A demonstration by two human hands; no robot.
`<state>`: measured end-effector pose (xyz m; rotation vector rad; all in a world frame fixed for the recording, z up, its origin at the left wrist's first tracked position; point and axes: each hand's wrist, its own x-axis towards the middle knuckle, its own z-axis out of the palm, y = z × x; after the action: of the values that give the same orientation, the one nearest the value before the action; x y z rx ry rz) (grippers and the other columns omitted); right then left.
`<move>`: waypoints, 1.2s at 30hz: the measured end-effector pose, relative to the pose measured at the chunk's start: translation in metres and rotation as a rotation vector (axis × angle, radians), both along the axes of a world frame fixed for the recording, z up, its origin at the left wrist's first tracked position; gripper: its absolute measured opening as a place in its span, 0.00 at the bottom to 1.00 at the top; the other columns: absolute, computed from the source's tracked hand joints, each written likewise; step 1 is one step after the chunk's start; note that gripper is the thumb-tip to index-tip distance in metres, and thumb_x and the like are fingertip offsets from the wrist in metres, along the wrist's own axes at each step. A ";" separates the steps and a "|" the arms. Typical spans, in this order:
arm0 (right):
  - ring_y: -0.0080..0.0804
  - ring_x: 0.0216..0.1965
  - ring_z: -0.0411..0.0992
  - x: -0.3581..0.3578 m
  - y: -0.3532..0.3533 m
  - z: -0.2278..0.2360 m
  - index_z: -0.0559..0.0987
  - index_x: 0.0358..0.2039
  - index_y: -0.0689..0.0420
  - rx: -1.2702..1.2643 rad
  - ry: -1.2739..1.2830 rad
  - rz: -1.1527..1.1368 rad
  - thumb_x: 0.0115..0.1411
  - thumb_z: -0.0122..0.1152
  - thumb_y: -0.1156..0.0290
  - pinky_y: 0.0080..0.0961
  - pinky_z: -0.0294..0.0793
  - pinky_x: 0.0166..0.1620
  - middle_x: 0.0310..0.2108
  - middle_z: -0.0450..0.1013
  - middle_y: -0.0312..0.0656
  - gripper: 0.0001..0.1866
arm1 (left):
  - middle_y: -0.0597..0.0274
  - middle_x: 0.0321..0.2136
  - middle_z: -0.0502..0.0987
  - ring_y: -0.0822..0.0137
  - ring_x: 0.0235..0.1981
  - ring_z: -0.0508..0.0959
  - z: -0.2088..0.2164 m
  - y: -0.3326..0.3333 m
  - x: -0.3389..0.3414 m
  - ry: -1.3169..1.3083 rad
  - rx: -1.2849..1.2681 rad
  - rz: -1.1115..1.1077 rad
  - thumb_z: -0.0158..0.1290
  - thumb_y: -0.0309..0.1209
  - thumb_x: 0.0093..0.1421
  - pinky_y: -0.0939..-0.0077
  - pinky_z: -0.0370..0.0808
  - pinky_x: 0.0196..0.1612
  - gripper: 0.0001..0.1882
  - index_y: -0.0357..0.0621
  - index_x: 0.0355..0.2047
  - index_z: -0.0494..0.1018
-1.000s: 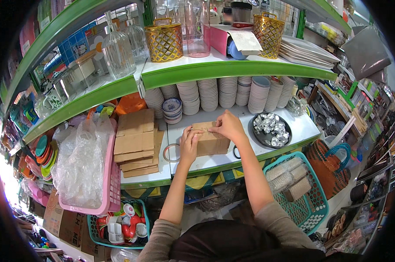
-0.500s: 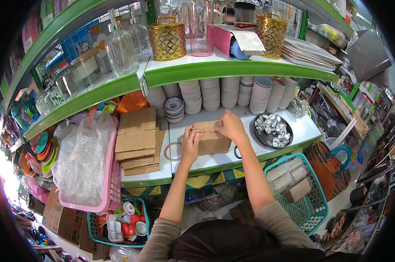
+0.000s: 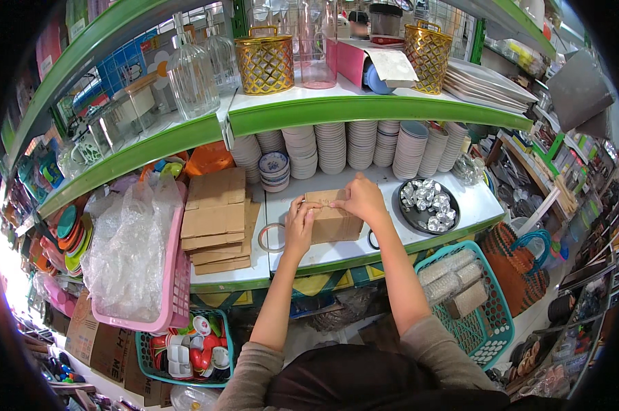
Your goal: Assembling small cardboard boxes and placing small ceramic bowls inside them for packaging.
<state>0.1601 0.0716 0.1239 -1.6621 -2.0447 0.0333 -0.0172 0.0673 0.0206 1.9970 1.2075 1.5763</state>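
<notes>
A small brown cardboard box (image 3: 338,227) stands on the white shelf top in front of me. My left hand (image 3: 300,220) is closed at its left side, fingers bent over the edge and thumb lying along the top. My right hand (image 3: 361,198) presses its thumb and bent fingers on the top of the box, close to the left thumb. Both hands meet along the upper face; whether a strip of tape lies under the fingertips is too small to tell. A roll of tape (image 3: 262,237) lies left of the box, and a dark ring (image 3: 372,240) lies to its right.
Flattened cardboard boxes (image 3: 215,217) are stacked left, beside a pink basket (image 3: 180,281) of bubble wrap. A black dish (image 3: 405,218) holds shiny silver pieces. Stacked cups (image 3: 331,147) line the back under a green-edged shelf (image 3: 364,108). A teal basket (image 3: 507,322) holds wrapped parcels.
Both hands stay at the same place on the box, with only a slight shift of the fingertips on its top. The whole view has moved a little.
</notes>
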 end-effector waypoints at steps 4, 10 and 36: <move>0.49 0.34 0.75 -0.003 -0.001 -0.004 0.80 0.20 0.64 0.019 -0.005 -0.036 0.34 0.75 0.50 0.37 0.75 0.37 0.36 0.72 0.53 0.27 | 0.49 0.49 0.67 0.47 0.52 0.67 -0.001 0.002 -0.002 0.004 0.000 -0.011 0.39 0.42 0.64 0.56 0.61 0.53 0.17 0.50 0.40 0.75; 0.49 0.35 0.75 0.004 -0.007 0.004 0.79 0.20 0.65 -0.042 0.026 0.054 0.33 0.75 0.49 0.38 0.75 0.37 0.35 0.72 0.52 0.28 | 0.49 0.49 0.67 0.48 0.53 0.66 0.001 -0.002 0.001 0.012 0.005 0.016 0.39 0.42 0.65 0.56 0.61 0.54 0.17 0.50 0.39 0.74; 0.44 0.29 0.75 -0.001 -0.003 -0.012 0.79 0.16 0.59 0.042 0.091 -0.042 0.33 0.75 0.49 0.36 0.74 0.31 0.33 0.71 0.45 0.24 | 0.48 0.50 0.66 0.47 0.55 0.65 0.003 -0.003 0.003 0.005 -0.025 0.008 0.39 0.41 0.65 0.54 0.60 0.54 0.16 0.50 0.41 0.73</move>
<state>0.1590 0.0683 0.1116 -1.6465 -1.9300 0.0507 -0.0144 0.0639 0.0238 1.9846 1.2332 1.5532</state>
